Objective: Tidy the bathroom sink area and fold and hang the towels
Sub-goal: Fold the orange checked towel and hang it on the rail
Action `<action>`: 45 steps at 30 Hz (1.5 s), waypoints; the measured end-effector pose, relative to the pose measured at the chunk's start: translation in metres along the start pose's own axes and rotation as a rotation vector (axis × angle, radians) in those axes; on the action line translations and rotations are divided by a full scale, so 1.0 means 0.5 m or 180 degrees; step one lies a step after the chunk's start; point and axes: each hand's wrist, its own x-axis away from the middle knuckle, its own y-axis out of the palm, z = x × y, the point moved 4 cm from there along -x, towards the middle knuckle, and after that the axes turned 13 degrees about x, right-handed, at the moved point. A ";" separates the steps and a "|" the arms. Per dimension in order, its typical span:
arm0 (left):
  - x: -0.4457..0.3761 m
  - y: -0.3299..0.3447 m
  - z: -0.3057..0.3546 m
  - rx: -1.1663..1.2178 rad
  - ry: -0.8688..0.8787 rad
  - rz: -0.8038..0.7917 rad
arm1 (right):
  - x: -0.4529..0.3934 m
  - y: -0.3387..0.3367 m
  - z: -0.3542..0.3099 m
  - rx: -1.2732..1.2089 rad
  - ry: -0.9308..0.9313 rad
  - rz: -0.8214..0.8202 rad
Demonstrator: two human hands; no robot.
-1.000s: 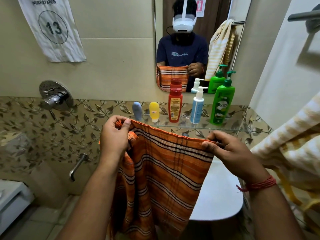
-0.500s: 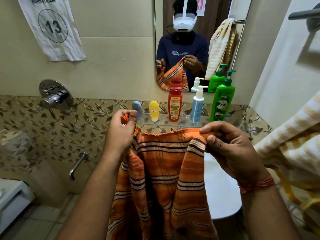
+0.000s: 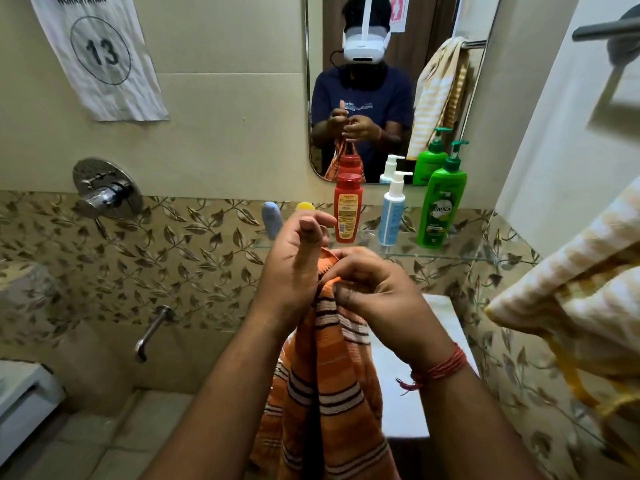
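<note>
1. Overhead, a pale yellow striped towel hangs at the right edge, soft and bulky; it looks best gathered by its top edge.
2. Centre frame, the orange striped towel hangs doubled in front of the white sink, limp and light, likely to slide unless its corners are held.
3. Both hands meet at its top: the right hand pinches the corners, while the left hand holds the cloth against them, thumb raised.
</note>
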 end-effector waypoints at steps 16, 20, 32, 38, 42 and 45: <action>0.005 -0.075 -0.038 0.0162 -0.1675 -0.0940 | 0.011 -0.030 -0.007 0.0641 -0.0021 0.0210; 0.013 -0.076 -0.038 0.0081 -0.1970 -0.1494 | 0.012 -0.030 -0.017 0.0724 -0.0258 0.0088; 0.018 -0.056 -0.052 0.1199 -0.1393 -0.0668 | 0.014 -0.041 0.002 0.0769 -0.0215 -0.0096; 0.023 -0.029 -0.050 0.0965 -0.1409 -0.0865 | 0.019 -0.047 0.009 0.0877 -0.0204 -0.0095; 0.020 -0.026 -0.049 0.1034 -0.1333 -0.0590 | 0.022 -0.053 0.015 0.0844 -0.0112 -0.0037; 0.019 -0.027 -0.054 0.1044 -0.1468 -0.0631 | 0.023 -0.055 0.015 0.0889 -0.0093 0.0007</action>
